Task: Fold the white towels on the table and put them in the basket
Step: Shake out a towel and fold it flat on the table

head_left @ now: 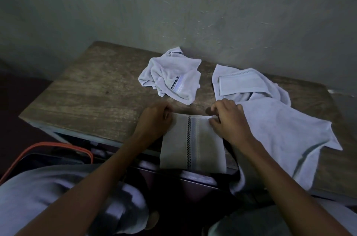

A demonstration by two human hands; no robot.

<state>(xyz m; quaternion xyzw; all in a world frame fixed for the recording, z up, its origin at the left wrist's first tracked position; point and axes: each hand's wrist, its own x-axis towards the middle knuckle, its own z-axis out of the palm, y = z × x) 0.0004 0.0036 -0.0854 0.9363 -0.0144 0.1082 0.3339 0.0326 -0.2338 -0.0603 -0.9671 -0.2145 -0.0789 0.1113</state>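
Dim light; the orange-rimmed basket [58, 147] at lower left is half hidden, contents unreadable; on the wooden table [92, 89] the folded towel [193, 145] overhangs the near edge; left hand [156, 118] and right hand [229, 118] pinch its far corners, fingers curled tight.

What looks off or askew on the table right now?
The folded towel under both hands overhangs the table's near edge. The large towel at right lies spread out and also droops over that edge. A third towel sits crumpled near the wall. Nothing spilled or damaged.
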